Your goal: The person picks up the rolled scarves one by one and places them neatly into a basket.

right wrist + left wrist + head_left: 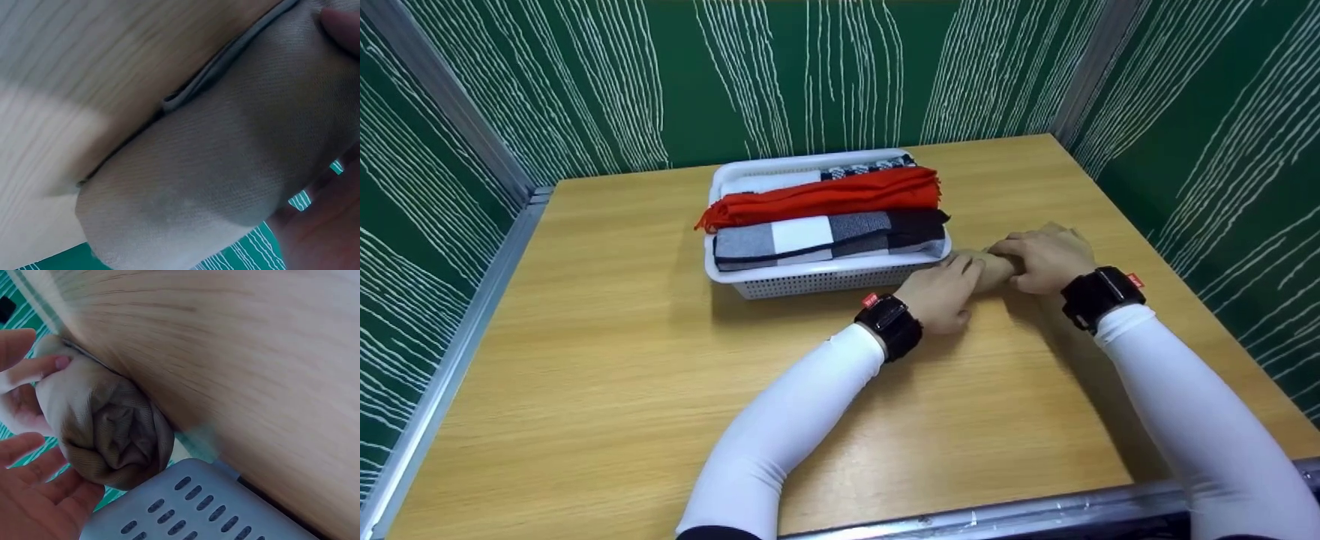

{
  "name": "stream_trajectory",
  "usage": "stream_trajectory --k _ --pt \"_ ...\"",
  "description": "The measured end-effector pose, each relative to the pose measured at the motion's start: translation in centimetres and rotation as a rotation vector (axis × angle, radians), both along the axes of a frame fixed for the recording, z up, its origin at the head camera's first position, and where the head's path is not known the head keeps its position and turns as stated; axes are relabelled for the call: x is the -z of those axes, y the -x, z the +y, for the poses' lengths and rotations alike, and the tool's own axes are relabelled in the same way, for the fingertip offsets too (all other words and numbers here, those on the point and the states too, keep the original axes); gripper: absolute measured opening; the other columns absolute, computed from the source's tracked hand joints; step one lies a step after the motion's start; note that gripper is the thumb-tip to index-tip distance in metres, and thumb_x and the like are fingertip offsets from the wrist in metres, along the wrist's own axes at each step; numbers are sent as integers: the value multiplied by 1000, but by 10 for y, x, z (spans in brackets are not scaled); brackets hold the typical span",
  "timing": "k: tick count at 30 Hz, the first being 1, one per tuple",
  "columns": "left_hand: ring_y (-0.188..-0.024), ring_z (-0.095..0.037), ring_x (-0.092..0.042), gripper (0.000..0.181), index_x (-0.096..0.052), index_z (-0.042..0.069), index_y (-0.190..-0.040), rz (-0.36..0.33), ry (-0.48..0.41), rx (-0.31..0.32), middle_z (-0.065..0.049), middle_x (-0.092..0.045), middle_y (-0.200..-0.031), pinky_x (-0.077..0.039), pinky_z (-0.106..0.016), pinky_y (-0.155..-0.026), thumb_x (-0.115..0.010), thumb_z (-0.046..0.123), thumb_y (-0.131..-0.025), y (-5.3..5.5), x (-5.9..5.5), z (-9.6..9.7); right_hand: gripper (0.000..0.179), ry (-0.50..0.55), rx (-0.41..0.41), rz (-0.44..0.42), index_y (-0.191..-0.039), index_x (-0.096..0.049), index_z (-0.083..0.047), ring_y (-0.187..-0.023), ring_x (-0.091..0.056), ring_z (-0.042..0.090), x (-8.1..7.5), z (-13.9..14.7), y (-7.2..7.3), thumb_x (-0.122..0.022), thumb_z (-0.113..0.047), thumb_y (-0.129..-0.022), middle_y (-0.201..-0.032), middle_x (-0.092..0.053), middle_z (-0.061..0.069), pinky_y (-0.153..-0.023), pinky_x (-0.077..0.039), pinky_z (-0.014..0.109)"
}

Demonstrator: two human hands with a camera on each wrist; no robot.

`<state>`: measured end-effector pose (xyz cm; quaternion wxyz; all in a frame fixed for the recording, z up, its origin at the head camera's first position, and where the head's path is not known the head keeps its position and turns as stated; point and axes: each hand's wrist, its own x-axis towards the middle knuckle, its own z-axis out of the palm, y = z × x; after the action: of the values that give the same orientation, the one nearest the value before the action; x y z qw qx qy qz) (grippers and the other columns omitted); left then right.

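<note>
A rolled beige cloth (992,271) lies on the table, just right of the white basket's corner. My left hand (941,294) reaches over its near-left end, fingers touching it rather than wrapping round. Seen from the left wrist, that spiral end (121,427) faces the camera beside the left fingers (48,469). On the far right, my right hand (1051,259) grips the roll between thumb and fingers. The right wrist view is mostly filled by the cloth's smooth side (191,157), where a loose folded edge lies along the tabletop.
The perforated white basket (829,283) holds a red fringed scarf (840,196), a grey, white and black checked cloth (802,236), and other folded fabric behind. Green walls with white streaks (855,75) close in the wooden table (607,375). A metal rail (997,521) runs along its front edge.
</note>
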<state>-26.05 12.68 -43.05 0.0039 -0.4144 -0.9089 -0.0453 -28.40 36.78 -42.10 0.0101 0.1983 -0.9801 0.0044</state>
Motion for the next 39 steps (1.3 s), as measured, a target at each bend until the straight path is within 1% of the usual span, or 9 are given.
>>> stream_trajectory --k 5,8,12,16,24,29,32,35,39 --pt "-154 -28 -48 85 -31 7 -167 -6 24 -16 -11 -44 -166 -55 -38 -116 -73 37 -100 1 1 5 53 39 -30 -10 -134 -75 -12 -124 -66 47 -3 -1 -3 -74 -10 -81 -133 -75 16 -112 -45 70" --pt "-154 -28 -48 84 -32 8 -167 -16 36 -23 -10 -46 -165 -54 -38 -117 -74 37 -100 1 1 7 51 57 -47 -15 -131 -77 -13 -120 -67 46 -4 0 -5 -76 -9 -80 -130 -77 13 -111 -45 69" --pt "-151 -26 -50 84 -33 9 -167 -39 46 -31 -8 -48 -163 -54 -38 -116 -75 36 -99 1 0 9 49 66 -66 -28 -128 -79 -16 -115 -69 44 -6 0 -7 -80 -11 -79 -128 -77 10 -105 -49 69" --pt "-147 -25 -54 86 -32 7 -168 -46 48 -31 -9 -51 -161 -54 -37 -116 -75 36 -99 1 0 11 46 65 -89 -32 -125 -79 -16 -108 -71 42 -8 0 -7 -83 -13 -79 -126 -78 8 -97 -54 68" --pt "-131 -22 -67 81 -36 6 -165 -58 49 -90 -11 -54 -158 -61 -35 -105 -73 40 -101 1 3 13 46 54 -104 -61 -126 -78 -16 -99 -70 38 -12 -1 -9 -86 -19 -81 -123 -76 11 -82 -59 64" --pt "-126 -22 -68 79 -38 6 -163 -73 47 -126 -11 -56 -155 -63 -35 -99 -74 40 -101 1 5 14 48 65 -84 -75 -125 -78 -17 -101 -71 36 -14 -3 -8 -90 -22 -79 -123 -77 9 -84 -59 63" --pt "-126 -21 -68 79 -38 7 -163 -92 51 -136 -11 -56 -155 -64 -36 -98 -74 40 -101 1 6 14 52 65 -65 -89 -127 -77 -19 -101 -72 37 -15 -4 -7 -94 -26 -78 -124 -76 9 -87 -58 64" --pt "-129 -22 -67 80 -36 8 -164 -98 57 -135 -11 -55 -156 -63 -35 -100 -74 40 -102 1 6 15 59 52 -48 -109 -131 -74 -20 -105 -71 42 -16 -5 -6 -94 -25 -76 -129 -74 12 -90 -55 68" --pt "-131 -23 -66 79 -36 8 -164 -107 66 -132 -11 -53 -158 -62 -36 -102 -73 40 -102 2 5 15 73 42 -25 -155 -140 -68 -19 -116 -67 50 -15 -1 -2 -94 -21 -72 -141 -68 19 -97 -50 76"
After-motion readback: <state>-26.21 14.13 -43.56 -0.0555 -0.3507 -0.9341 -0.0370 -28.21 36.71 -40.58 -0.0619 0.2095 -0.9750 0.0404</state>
